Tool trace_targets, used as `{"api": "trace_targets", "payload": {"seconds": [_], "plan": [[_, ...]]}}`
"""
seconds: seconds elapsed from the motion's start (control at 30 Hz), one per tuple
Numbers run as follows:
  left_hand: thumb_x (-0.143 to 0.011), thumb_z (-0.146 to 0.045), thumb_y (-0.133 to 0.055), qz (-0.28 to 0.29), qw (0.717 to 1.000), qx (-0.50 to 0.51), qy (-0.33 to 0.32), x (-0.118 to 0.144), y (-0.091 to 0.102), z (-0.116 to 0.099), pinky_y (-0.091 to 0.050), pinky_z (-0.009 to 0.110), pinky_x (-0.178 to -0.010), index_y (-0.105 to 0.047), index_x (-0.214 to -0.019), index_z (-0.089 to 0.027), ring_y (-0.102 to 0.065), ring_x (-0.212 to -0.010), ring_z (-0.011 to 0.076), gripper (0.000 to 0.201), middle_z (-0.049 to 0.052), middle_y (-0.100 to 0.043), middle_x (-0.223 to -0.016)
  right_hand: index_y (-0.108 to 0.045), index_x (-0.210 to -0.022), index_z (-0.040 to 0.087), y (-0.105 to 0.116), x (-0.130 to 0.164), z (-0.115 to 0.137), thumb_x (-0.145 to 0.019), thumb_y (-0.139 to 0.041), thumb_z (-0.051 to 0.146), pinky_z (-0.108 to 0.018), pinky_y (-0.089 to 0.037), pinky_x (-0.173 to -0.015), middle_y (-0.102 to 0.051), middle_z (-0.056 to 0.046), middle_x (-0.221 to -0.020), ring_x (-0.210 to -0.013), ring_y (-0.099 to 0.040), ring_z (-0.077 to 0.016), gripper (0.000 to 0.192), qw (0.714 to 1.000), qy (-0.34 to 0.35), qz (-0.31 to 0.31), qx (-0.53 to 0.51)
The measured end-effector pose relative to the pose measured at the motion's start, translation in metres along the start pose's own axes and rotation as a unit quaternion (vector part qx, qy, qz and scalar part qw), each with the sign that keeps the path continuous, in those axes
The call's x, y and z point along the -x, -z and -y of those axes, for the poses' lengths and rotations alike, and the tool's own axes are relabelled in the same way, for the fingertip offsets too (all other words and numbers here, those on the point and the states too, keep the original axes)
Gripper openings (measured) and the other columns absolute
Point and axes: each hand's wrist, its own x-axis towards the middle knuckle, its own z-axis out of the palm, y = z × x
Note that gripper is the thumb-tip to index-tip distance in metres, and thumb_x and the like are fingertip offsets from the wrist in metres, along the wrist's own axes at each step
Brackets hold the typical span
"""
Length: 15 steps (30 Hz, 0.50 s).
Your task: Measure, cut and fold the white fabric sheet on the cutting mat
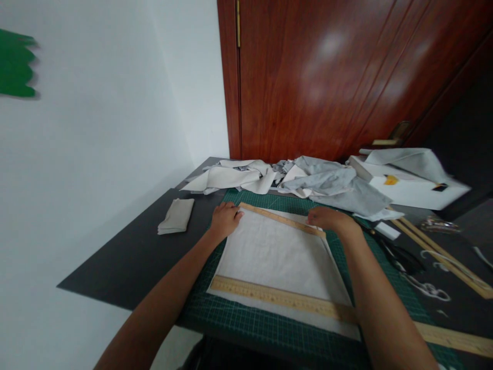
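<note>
A pale grey-white cloth (269, 252) lies spread on a green cutting mat (246, 313). Across its far edge runs a narrow wooden ruler (283, 220), slightly slanted. A wider wooden ruler (277, 297) lies along the near edge. My left hand (225, 222) is at the far left corner, fingers bent on the cloth's edge beside the narrow ruler's end. My right hand (327, 220) is closed at the far edge, near that ruler's right end, its fingertips pinching the cloth. The undersides of both hands are hidden.
A folded grey cloth (176, 216) lies at left. Crumpled fabric scraps (246, 174) line the back before a wooden door (308, 77). To the right are a white box (416, 187), black-handled scissors (402, 257), wooden strips (442, 257) and white cord (427, 289).
</note>
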Motion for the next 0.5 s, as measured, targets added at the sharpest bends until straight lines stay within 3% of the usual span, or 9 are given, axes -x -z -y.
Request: {"api": "trace_targets", "payload": {"seconds": [0.13,0.2,0.33,0.5], "plan": [[-0.104,-0.040,-0.047,0.005,1.000,-0.006,-0.006,0.000,0.000,0.000,-0.044,0.042,-0.093,-0.071,-0.127,-0.023,-0.058,-0.115,0.0304,0.038,0.011,-0.067,-0.123,-0.074,-0.115,0.022,-0.014,-0.003,0.035,-0.086,-0.066,0.032,-0.030,-0.049,-0.082,-0.075,-0.012,-0.121,-0.106,-0.070,-0.0262,0.032,1.000,0.011,0.015,-0.004],[-0.104,-0.040,-0.046,0.007,1.000,-0.009,-0.011,0.000,0.000,0.002,-0.044,0.042,-0.093,-0.071,-0.127,-0.022,-0.058,-0.114,0.0303,0.038,0.011,-0.067,-0.123,-0.068,-0.128,0.023,-0.022,-0.003,0.050,-0.086,-0.066,0.028,-0.031,-0.048,-0.088,-0.072,-0.013,-0.129,-0.114,-0.067,-0.0270,0.042,1.000,0.017,0.021,-0.004],[-0.104,-0.040,-0.047,0.012,1.000,-0.009,-0.025,-0.001,0.000,0.005,-0.044,0.041,-0.093,-0.071,-0.128,-0.023,-0.058,-0.112,0.0292,0.038,0.010,-0.067,-0.123,-0.073,-0.115,0.019,-0.027,-0.003,0.062,-0.084,-0.064,0.018,-0.035,-0.047,-0.087,-0.073,-0.017,-0.124,-0.112,-0.067,-0.0303,0.032,0.999,0.008,0.032,-0.006],[-0.104,-0.039,-0.047,0.013,0.999,-0.010,-0.033,-0.001,-0.001,0.006,-0.045,0.041,-0.094,-0.070,-0.129,-0.023,-0.057,-0.114,0.0288,0.038,0.010,-0.067,-0.123,-0.073,-0.102,0.019,-0.013,0.004,0.061,-0.085,-0.059,0.016,-0.029,-0.044,-0.075,-0.076,-0.011,-0.107,-0.095,-0.068,-0.0238,0.023,0.995,0.036,0.054,-0.076]]}}
